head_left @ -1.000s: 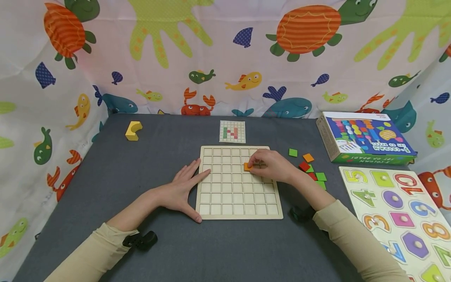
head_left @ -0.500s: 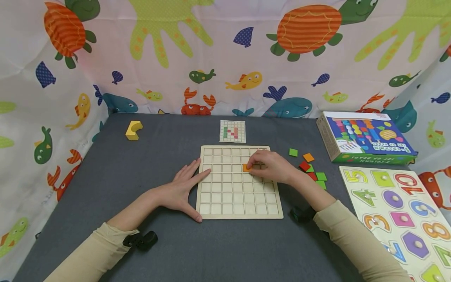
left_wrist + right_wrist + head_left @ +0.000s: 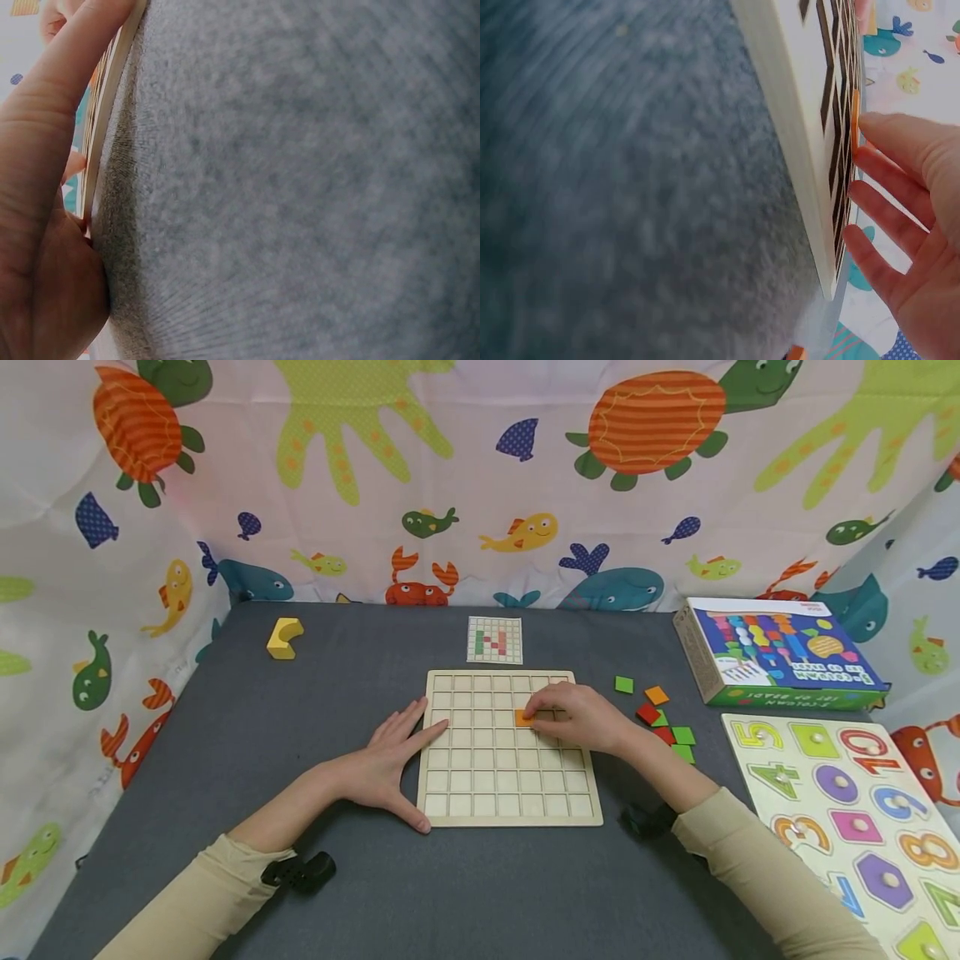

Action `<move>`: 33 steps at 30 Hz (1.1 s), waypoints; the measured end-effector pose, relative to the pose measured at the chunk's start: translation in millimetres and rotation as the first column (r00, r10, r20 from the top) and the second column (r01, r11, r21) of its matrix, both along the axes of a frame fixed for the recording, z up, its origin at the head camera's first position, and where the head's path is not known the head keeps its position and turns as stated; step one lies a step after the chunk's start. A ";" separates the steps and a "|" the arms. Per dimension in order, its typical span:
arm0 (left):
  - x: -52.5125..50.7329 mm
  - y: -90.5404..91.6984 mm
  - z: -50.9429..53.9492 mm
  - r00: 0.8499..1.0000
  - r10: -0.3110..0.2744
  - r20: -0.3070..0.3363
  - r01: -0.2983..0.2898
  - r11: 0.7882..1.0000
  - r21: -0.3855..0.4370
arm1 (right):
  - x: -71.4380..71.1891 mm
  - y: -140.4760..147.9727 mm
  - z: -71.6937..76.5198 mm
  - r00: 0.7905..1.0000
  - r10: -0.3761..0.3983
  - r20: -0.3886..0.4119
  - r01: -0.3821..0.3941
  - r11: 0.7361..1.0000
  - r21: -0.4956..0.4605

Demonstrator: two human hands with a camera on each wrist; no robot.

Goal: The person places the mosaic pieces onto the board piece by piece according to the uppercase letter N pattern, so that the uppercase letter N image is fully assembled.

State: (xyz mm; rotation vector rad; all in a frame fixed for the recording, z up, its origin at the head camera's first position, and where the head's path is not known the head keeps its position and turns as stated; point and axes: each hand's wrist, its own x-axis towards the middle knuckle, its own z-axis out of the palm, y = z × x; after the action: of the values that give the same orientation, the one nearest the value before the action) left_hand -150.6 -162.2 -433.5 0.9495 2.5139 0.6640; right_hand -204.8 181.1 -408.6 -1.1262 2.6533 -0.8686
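Observation:
A wooden grid board point(image 3: 495, 821) lies on the dark cloth in the middle of the head view. My left hand point(image 3: 378, 768) rests at its left side with fingers spread; the thumb is by the lower left corner and a fingertip lies on the frame. Over the upper right cells, my right hand point(image 3: 573, 717) pinches a small square orange tile point(image 3: 522, 718) between thumb and index finger. From the right wrist view, this orange tile point(image 3: 855, 124) sits at the grid surface, while the other fingers are extended and near the board.
Loose green point(image 3: 624, 684), red point(image 3: 648, 713) and orange tiles point(image 3: 656, 695) lie right of the board. A pattern card point(image 3: 495, 640) is behind it. A game box point(image 3: 780, 647) and number puzzle board point(image 3: 855, 827) occupy the right; a yellow arched block point(image 3: 284, 638) stands back left.
My right hand and the orange tile have shifted slightly left and toward me over the grid. The left hand stays in place.

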 end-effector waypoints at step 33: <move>-2.9 -7.4 -7.7 0.983 0.181 0.029 -0.182 0.946 0.269 | -7.8 141.7 8.9 0.939 -0.332 -0.086 0.342 0.926 0.162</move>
State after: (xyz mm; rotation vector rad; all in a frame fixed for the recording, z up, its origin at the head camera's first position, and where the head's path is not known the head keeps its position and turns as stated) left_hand -153.6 -169.6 -441.2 0.8054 2.5722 1.0893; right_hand -212.6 322.8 -399.8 -0.6736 2.9539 -0.6381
